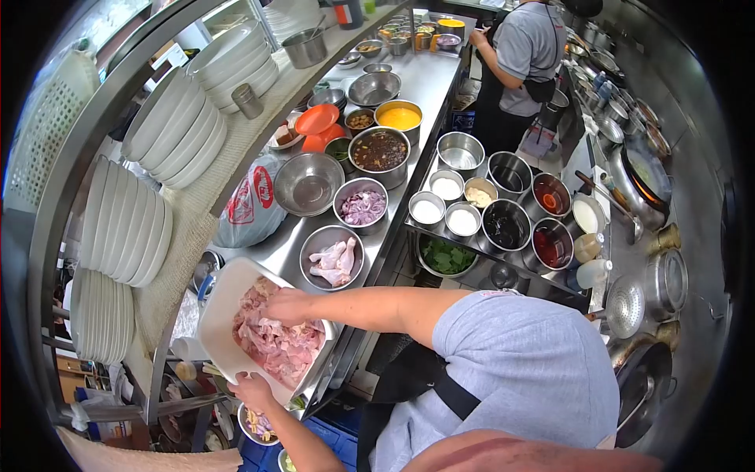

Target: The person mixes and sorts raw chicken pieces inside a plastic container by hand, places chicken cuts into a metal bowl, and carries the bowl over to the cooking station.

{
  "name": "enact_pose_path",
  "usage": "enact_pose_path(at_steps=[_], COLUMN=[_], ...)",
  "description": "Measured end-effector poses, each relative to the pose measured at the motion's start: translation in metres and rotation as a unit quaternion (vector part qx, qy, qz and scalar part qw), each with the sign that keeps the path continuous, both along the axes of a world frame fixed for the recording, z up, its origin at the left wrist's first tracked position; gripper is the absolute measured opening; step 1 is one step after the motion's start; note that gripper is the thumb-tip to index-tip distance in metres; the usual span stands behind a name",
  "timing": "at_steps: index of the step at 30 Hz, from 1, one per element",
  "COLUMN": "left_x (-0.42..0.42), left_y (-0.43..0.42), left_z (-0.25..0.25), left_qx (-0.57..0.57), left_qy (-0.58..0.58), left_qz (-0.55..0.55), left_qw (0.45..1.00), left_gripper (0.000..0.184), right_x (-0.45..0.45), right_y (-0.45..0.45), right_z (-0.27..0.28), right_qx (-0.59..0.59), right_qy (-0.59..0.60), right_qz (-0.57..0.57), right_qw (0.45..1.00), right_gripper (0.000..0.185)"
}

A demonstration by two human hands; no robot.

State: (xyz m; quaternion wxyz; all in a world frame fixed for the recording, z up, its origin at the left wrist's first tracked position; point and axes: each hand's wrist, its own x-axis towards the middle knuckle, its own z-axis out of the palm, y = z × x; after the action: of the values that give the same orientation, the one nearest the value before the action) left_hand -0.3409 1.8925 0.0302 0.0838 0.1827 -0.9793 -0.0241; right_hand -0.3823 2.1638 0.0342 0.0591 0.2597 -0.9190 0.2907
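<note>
A white plastic tub (224, 293), tilted on the near edge of the steel counter, holds a heap of raw chicken pieces (281, 346). My right hand (289, 307) reaches into the tub and touches the chicken. Its fingers are buried among the pieces, so their grip is hidden. With my left hand (252, 390) I grip the tub's lower rim, fingers closed over the edge. Just beyond the tub stands a steel bowl (305, 262) with a few raw chicken drumsticks (334, 262) in it.
Further along stand a bowl of chopped red onion (363, 206), a pot of dark sauce (379, 149) and an empty steel bowl (307, 183). White plates (126, 220) are stacked on the left shelf. Seasoning containers (462, 220) fill the cart. A co-worker (528, 55) stands at the back.
</note>
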Motion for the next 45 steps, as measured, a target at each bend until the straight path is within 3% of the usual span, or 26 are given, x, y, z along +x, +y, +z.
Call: enact_pose_path(at_steps=[9,11,14,17,24,26,33,40,45], left_x=[-0.002,-0.001,-0.001,-0.004,0.002,-0.003,-0.002,-0.002,0.0], left_y=[-0.006,-0.004,-0.004,-0.009,-0.004,0.001,-0.006,-0.007,-0.003], left_z=[-0.01,-0.006,-0.004,-0.007,-0.002,-0.004,-0.006,-0.005,0.001], left_qx=[-0.032,-0.035,-0.028,-0.011,0.005,0.0,0.004,0.005,0.012], left_qy=[0.014,0.011,0.006,0.007,0.018,0.035,-0.002,0.002,0.008], left_qz=[-0.014,-0.014,-0.012,-0.015,0.0,0.004,0.008,0.012,0.009], left_qw=[0.999,0.999,1.0,1.0,1.0,0.999,1.0,1.0,1.0], left_gripper=[0.025,0.025,0.024,0.024,0.023,0.023,0.024,0.025,0.025], right_x=[-0.003,-0.004,-0.002,0.001,-0.005,-0.005,-0.007,-0.002,-0.001], right_y=[-0.003,-0.005,-0.006,-0.004,-0.007,-0.004,-0.005,-0.004,-0.004], right_z=[0.0,-0.002,-0.004,-0.002,-0.003,0.008,-0.005,0.004,0.011], right_qx=[-0.001,0.017,0.011,-0.001,0.017,0.053,0.017,0.031,0.055], right_qy=[-0.034,-0.041,-0.037,-0.038,0.0,-0.061,0.001,-0.021,-0.092], right_qz=[-0.016,-0.026,-0.035,-0.023,0.001,0.019,0.023,0.022,0.01], right_qw=[0.999,0.999,0.999,0.999,1.0,0.997,1.0,0.999,0.994], right_gripper=[0.034,0.045,0.047,0.036,0.036,0.036,0.037,0.037,0.051])
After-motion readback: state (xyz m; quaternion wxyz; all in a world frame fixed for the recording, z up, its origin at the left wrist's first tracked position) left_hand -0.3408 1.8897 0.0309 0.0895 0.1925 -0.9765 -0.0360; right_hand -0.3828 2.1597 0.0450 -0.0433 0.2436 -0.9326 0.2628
